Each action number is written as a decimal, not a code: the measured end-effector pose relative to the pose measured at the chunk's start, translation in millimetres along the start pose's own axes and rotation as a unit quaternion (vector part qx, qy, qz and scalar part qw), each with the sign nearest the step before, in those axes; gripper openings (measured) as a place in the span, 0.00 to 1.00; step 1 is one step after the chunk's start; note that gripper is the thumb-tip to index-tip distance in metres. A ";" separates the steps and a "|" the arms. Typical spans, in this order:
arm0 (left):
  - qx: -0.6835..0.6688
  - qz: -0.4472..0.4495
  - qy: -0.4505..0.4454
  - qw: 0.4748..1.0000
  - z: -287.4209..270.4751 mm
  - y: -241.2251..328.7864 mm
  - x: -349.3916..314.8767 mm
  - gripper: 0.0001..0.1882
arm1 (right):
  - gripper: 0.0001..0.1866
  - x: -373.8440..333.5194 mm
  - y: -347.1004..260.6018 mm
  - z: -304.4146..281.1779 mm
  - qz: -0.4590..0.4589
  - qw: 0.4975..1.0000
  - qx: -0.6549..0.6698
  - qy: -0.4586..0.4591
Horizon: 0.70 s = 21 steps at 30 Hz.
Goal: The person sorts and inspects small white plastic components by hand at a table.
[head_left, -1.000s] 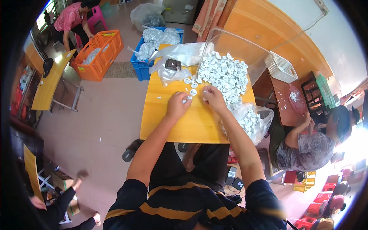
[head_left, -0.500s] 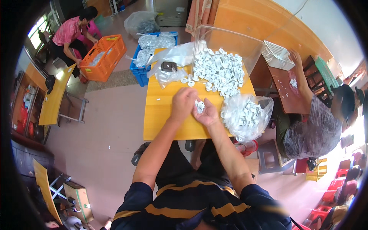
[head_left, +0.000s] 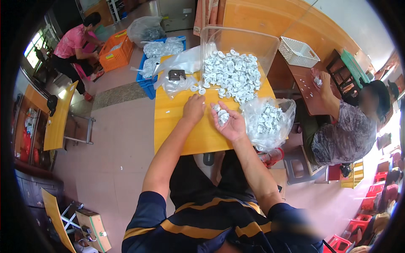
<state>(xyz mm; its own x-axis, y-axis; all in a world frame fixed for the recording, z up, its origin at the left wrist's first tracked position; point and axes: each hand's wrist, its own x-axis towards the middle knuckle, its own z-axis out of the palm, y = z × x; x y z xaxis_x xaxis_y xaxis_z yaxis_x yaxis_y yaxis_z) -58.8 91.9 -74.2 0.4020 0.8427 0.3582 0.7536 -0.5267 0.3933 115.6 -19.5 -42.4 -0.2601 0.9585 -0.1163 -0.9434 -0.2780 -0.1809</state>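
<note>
My right hand [head_left: 234, 126] is palm up above the near part of the yellow table [head_left: 185, 141], cupping a few small round white plastic parts [head_left: 223, 117]. My left hand [head_left: 194, 109] is a little to its left, apart from it. Its fingers are curled together; whatever they hold, if anything, is hidden. Just beyond the left hand, two loose white parts [head_left: 202, 90] lie on the table. A big heap of white parts [head_left: 236, 74] spreads before a clear plastic bin [head_left: 270, 46]. Right of my right hand sits a clear bag of white pieces [head_left: 270, 120].
A dark brown box [head_left: 176, 75] rests on plastic bags at the table's far left. Behind stands a blue crate [head_left: 147, 89] of bagged parts. One person bends by an orange crate [head_left: 116, 57]; another sits at a brown table [head_left: 310, 95] with a white basket [head_left: 298, 51].
My hands have parted, the left drawing away from the right palm, where the white parts now show more. The person at far left lowered and shifted the orange crate. The right co-worker's hand came nearer.
</note>
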 end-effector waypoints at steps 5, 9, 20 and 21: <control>-0.206 -0.084 0.048 0.974 -12.1 0.4 -15.7 0.17 | 0.28 -1.2 2.7 2.0 0.001 0.997 0.036 -0.063; -0.393 -0.129 0.099 0.905 -53.1 52.8 -23.4 0.17 | 0.28 -2.5 -0.1 0.3 -0.018 0.992 0.061 -0.112; -0.456 0.051 0.111 0.881 -113.6 146.7 -42.5 0.14 | 0.27 -18.7 -5.9 22.6 -0.064 0.980 0.107 -0.157; -0.457 0.055 0.109 0.881 -113.0 151.1 -41.4 0.14 | 0.28 -21.5 -8.4 25.4 -0.066 0.979 0.108 -0.159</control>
<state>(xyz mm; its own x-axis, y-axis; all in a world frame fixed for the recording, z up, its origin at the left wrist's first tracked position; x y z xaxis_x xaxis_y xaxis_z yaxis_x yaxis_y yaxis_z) -20.3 -35.2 66.1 0.2622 0.7924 0.5508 -0.0568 -0.5571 0.8285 123.8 -36.1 -13.6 -0.1516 0.9657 0.2106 -0.9856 -0.1638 0.0415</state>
